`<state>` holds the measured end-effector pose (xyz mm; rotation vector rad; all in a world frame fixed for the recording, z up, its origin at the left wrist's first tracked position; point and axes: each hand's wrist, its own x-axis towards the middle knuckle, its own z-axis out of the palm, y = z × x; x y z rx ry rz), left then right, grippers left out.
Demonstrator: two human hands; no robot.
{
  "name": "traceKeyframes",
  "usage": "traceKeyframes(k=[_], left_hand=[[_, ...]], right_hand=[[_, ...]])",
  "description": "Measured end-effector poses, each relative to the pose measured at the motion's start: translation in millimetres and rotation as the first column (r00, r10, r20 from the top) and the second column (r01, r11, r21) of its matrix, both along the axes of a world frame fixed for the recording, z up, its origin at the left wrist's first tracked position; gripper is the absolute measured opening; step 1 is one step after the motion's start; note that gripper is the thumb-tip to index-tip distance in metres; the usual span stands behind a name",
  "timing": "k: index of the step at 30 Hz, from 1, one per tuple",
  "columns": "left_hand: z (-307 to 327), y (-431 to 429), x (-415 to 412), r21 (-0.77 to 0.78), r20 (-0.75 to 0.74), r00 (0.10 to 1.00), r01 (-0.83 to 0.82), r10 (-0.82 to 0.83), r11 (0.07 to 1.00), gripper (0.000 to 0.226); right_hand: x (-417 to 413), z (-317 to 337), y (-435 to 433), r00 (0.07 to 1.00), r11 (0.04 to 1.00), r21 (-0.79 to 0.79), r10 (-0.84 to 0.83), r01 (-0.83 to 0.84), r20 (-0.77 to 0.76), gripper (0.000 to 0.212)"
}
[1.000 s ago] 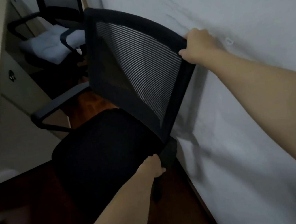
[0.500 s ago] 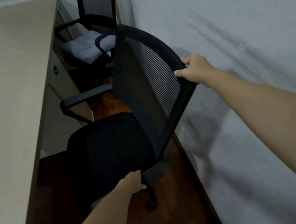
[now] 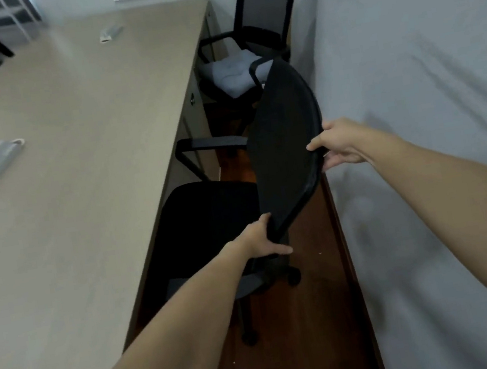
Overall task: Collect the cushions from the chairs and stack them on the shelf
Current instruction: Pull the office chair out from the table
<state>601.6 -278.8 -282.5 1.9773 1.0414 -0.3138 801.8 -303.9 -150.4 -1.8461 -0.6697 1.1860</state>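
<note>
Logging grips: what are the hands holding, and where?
The near chair's backrest: left hand grips its lower end, right hand its upper edge.

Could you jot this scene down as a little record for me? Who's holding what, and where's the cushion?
near chair: black, no cushion on its seat, beside the table
left hand: grips the lower corner of the backrest
right hand: grips the backrest's upper edge
cushion: pale, lying on the far chair's seat
far chair: beyond the near one, by the wall
task state: cushion not yet picked up
</note>
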Motion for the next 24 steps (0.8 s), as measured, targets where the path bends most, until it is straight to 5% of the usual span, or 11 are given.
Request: traceKeyframes(k=[4, 8, 24], left_hand=[[39, -3, -1, 0.166, 0.171, 0.984, -0.084, 0.055, 0.983, 0.097], [62, 0, -17, 0.366, 0.093, 0.995, -0.053, 0.021, 0.929, 0.080], [62, 56, -96, 0.315, 0.123, 0.952, -0.306, 0.282, 0.898, 0.039]], right_hand=[[-30, 1, 11, 0.998, 1.000, 0.014, 0.012, -0.011, -0.068, 0.034], [-60, 6, 23, 0.997, 0.999, 0.035, 0.016, -0.013, -0.077, 0.031], [-142, -1, 103, 0.995, 0.995, 0.013, 0.096, -0.096, -0.039, 0.036]])
